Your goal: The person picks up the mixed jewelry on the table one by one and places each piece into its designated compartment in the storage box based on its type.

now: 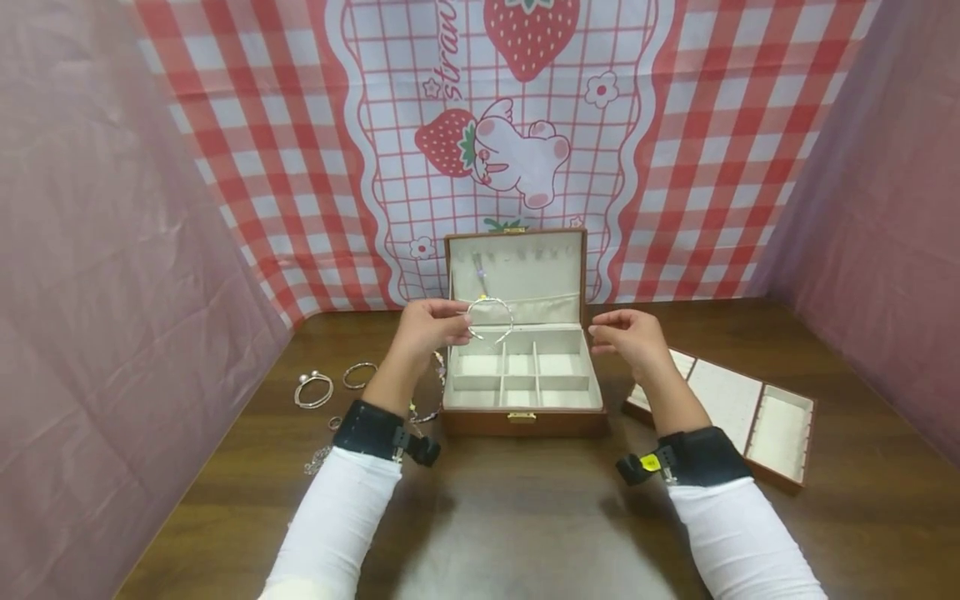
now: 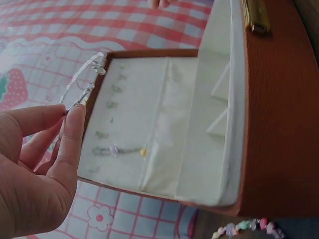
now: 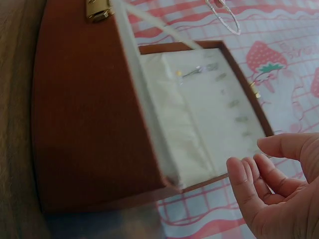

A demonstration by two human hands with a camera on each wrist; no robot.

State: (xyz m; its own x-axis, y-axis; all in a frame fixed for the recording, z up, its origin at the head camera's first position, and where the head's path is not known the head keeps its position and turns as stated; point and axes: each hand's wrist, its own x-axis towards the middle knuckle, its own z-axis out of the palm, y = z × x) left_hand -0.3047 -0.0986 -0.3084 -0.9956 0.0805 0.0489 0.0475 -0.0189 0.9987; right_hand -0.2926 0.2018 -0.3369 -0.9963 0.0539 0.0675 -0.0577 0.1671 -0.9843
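Note:
Between its thumb and fingers, my left hand [image 1: 429,325] pinches a silver open-ended bangle [image 1: 512,320], raised over the left side of a brown jewelry box [image 1: 525,423]. The bangle's two ends point toward the box in the left wrist view. My right hand [image 1: 632,335] is held in the air by the box's right side, fingers loosely bent, with nothing in it. The box stands with its lid [image 1: 531,271] up, showing a cream lining and several compartments. From a hook inside the lid hangs a chain with a purple and a yellow bead [image 2: 114,150].
Left of the box lie a bangle with two balls [image 1: 313,392], another bangle [image 1: 360,376], a ring [image 1: 335,423], a silver chain [image 1: 317,460] and a beaded strand [image 2: 244,226]. A divided tray [image 1: 780,433] lies at right. A checked cloth [image 1: 292,150] hangs behind.

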